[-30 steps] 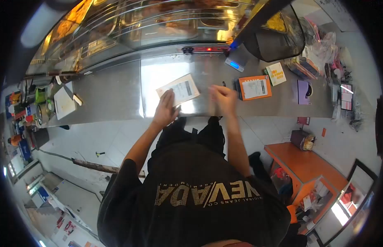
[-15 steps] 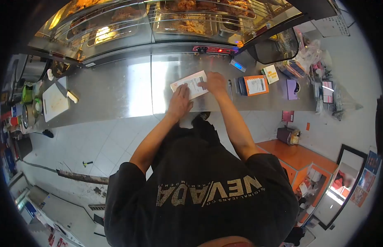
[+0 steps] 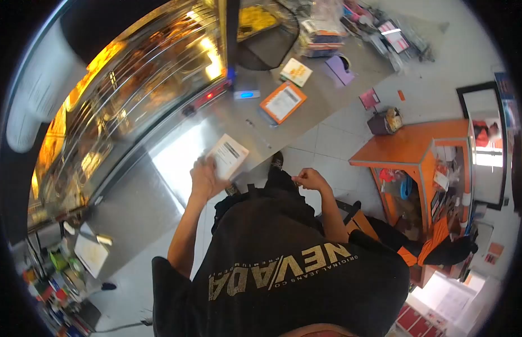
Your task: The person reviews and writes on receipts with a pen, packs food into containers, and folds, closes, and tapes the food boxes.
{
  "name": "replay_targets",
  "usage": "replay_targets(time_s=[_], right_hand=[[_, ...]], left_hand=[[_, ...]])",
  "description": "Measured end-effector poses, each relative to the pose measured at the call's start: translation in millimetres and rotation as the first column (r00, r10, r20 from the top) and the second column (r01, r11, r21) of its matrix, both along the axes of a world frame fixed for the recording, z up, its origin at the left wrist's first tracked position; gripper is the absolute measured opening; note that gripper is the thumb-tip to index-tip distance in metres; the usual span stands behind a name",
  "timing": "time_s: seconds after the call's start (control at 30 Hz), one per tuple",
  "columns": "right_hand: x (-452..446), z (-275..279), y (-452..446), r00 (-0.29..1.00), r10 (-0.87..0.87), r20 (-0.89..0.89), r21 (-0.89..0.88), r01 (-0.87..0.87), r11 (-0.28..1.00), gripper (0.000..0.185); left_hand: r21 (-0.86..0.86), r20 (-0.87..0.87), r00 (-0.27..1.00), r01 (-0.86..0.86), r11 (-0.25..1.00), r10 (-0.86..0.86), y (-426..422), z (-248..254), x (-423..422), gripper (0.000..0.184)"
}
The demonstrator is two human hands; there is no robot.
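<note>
A flat white packet with a printed label (image 3: 228,156) and an orange edge is on the steel counter (image 3: 138,208), near its front edge. My left hand (image 3: 204,178) is at the packet's left corner, its fingers bent around that side and covering part of it. Away from the counter, my right hand (image 3: 311,178) is in front of my waist with its fingers curled together. Whatever those fingers hold, if anything, is too small to make out. A pen (image 3: 257,133) lies on the counter to the right of the packet.
Beyond the pen are an orange labelled packet (image 3: 283,103), a small digital display (image 3: 247,95), a yellow-and-white box (image 3: 296,72) and a purple item (image 3: 340,71). A heated glass food cabinet (image 3: 154,78) lines the back. An orange cabinet (image 3: 409,147) stands right; a cutting board (image 3: 92,254) lies far left.
My view has turned right. My right hand has left the packet and drawn back toward my body, its fingers curling. My left hand stays with the packet, now at its corner.
</note>
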State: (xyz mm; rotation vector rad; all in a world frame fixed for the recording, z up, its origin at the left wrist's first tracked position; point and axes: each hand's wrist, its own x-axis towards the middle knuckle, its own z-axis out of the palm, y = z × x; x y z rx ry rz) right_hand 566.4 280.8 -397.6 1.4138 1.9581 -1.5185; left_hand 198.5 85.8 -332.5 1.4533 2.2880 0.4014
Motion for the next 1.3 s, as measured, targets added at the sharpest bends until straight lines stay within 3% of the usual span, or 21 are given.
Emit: replay_targets(time_s=[0.1, 0.13, 0.17, 0.23, 0.3, 0.37, 0.4, 0.47, 0.53, 0.63, 0.67, 0.77, 0.87, 0.97, 1.0, 1.1, 1.13, 1.2, 1.23, 1.3], right_hand=[[42, -4, 34, 0.981, -0.192, -0.021, 0.003, 0.192, 0.981, 0.042], [54, -11, 53, 0.979, -0.203, -0.01, 0.048, 0.203, 0.978, 0.042], [66, -18, 75, 0.98, -0.192, -0.058, 0.143, 0.198, 0.97, 0.041], [78, -27, 124, 0.977, -0.15, -0.149, 0.321, 0.191, 0.927, 0.039], [59, -5, 184, 0.981, -0.126, -0.15, 0.604, 0.192, 0.773, 0.032], [22, -12, 257, 0.974, -0.012, -0.225, 0.756, 0.182, 0.628, 0.026], [-16, 17, 285, 0.972, 0.04, -0.231, 0.786, 0.163, 0.596, 0.024], [-81, 18, 331, 0.922, 0.143, -0.36, 0.725, 0.179, 0.665, 0.021], [-133, 3, 361, 0.868, 0.399, -0.296, 0.798, -0.005, 0.602, 0.04], [-178, -7, 381, 0.862, 0.497, 0.096, 0.695, -0.416, 0.587, 0.066], [-183, -7, 383, 0.87, 0.486, 0.083, 0.684, -0.405, 0.607, 0.07], [-175, 3, 395, 0.891, 0.448, 0.071, 0.647, -0.383, 0.66, 0.082], [-160, 62, 376, 0.915, 0.4, -0.039, 0.581, -0.305, 0.755, 0.084], [-159, 88, 335, 0.909, 0.391, -0.144, 0.517, -0.268, 0.813, 0.084], [-164, 94, 319, 0.904, 0.392, -0.171, 0.495, -0.265, 0.828, 0.083], [-173, 81, 268, 0.857, 0.514, 0.037, 0.564, -0.443, 0.697, 0.092], [-170, 74, 262, 0.875, 0.484, 0.03, 0.593, -0.406, 0.696, 0.096], [-164, 59, 253, 0.904, 0.426, 0.012, 0.642, -0.334, 0.69, 0.103], [-164, 50, 261, 0.938, 0.33, -0.102, 0.647, -0.19, 0.738, 0.104], [-153, 32, 290, 0.942, 0.113, -0.316, 0.602, 0.107, 0.792, 0.106]], left_hand=[[-0.034, 0.166, 0.986, 0.03, 0.999, -0.024, 57, 34, 45, 0.067], [0.024, 0.184, 0.98, 0.075, 0.997, -0.078, 80, 35, 61, 0.064], [0.15, 0.226, 0.968, 0.073, 0.986, -0.106, 102, 32, 79, 0.059], [0.076, 0.233, 0.96, 0.142, 0.987, -0.156, 161, 25, 113, 0.059], [0.142, 0.229, 0.955, 0.156, 0.977, -0.186, 199, 19, 139, 0.06], [0.178, 0.213, 0.959, 0.152, 0.972, -0.189, 231, 9, 154, 0.06], [0.178, 0.207, 0.962, 0.142, 0.974, -0.178, 235, 2, 159, 0.06], [0.233, 0.129, 0.968, 0.18, 0.956, -0.214, 230, 5, 162, 0.069], [0.178, 0.058, 0.991, 0.108, 0.978, -0.12, 213, 14, 165, 0.075], [-0.02, 0.092, 0.984, -0.15, 0.989, 0.151, 176, 29, 170, 0.086], [-0.104, 0.114, 0.958, -0.253, 0.962, 0.264, 162, 32, 167, 0.089], [0.05, -0.034, 0.907, -0.418, 0.907, 0.42, 106, 8, 153, 0.091], [-0.018, -0.025, 0.87, -0.493, 0.87, 0.493, 59, -35, 117, 0.096], [-0.097, -0.059, 0.886, -0.463, 0.881, 0.459, 26, -86, 85, 0.101], [-0.148, -0.012, 0.871, -0.487, 0.861, 0.491, 37, -71, 79, 0.102], [-0.161, -0.406, 0.881, -0.329, 0.931, 0.241, 95, -2, 71, 0.098], [0.033, -0.374, 0.886, -0.282, 0.959, 0.273, 107, 5, 67, 0.093], [0.235, -0.021, 0.916, -0.386, 0.892, 0.401, 151, -14, 80, 0.088], [0.311, 0.159, 0.893, -0.45, 0.837, 0.421, 179, -22, 88, 0.086], [0.275, 0.657, 0.583, -0.775, 0.568, 0.478, 240, -31, 127, 0.074]])
